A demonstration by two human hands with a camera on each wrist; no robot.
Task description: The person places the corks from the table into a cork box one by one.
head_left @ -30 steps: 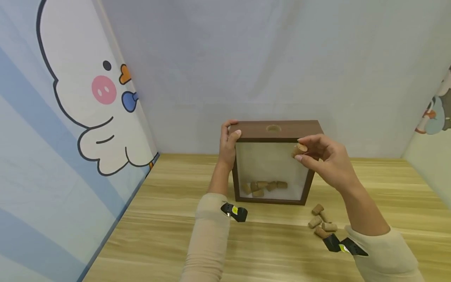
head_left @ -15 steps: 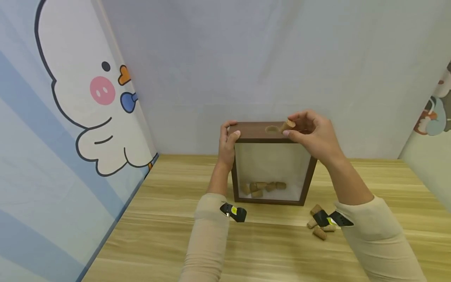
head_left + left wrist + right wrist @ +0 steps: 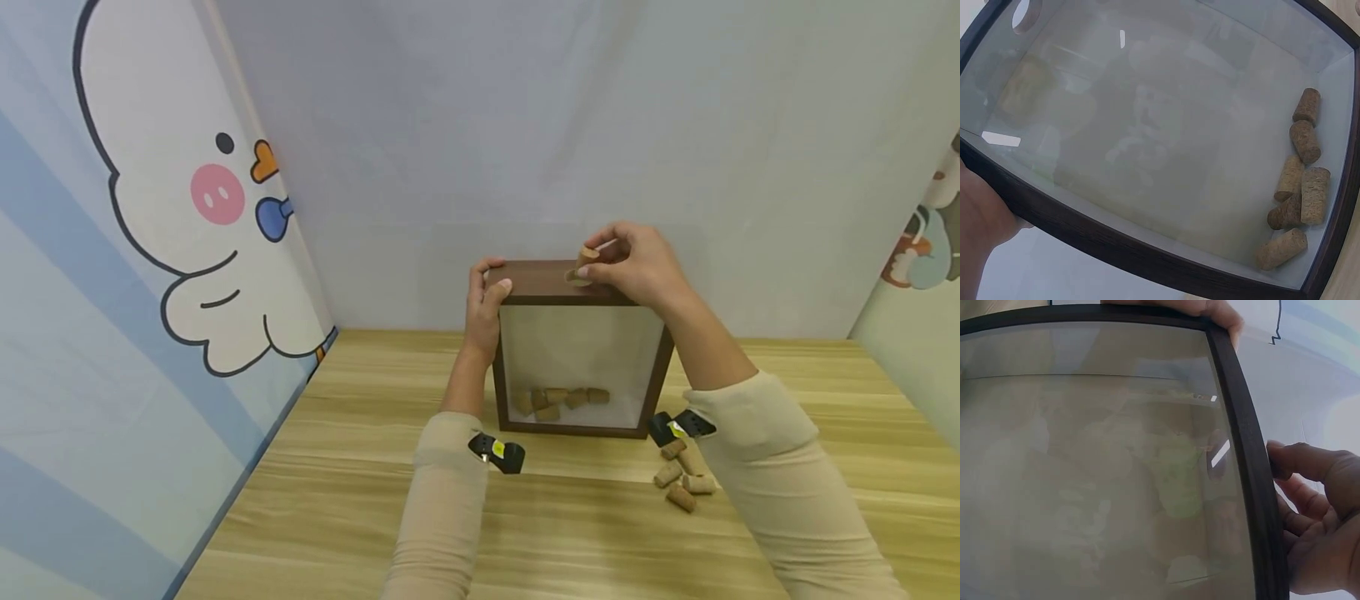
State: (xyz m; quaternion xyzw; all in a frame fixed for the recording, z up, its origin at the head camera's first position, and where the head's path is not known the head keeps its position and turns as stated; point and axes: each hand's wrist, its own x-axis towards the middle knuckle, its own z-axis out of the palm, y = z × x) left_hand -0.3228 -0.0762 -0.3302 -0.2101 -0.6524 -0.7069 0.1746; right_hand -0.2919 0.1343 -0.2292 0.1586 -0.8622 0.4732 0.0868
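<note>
A dark brown wooden shadow box (image 3: 528,279) with a clear front stands upright on the table. My left hand (image 3: 483,317) grips its top left corner, thumb on the top face and fingers toward the back. Between thumb and fingertips, my right hand (image 3: 641,265) pinches a wine cork (image 3: 588,255), held upright at the round hole (image 3: 573,278) in the box's top. Several corks (image 3: 1315,195) lie in a loose cluster at the bottom of the box, seen through the front in the left wrist view. The frame edge mostly hides the pinched cork in the right wrist view.
Several loose corks (image 3: 681,498) lie on the wood-grain table (image 3: 360,500) to the front right of the box, under my right forearm. A pale fabric wall (image 3: 420,150) rises behind the box, and a cartoon-printed panel (image 3: 150,208) stands at the left.
My right hand has carried the cork from in front of the box's upper right corner up and leftward to the hole. My left hand keeps its grip, and the box stays put.
</note>
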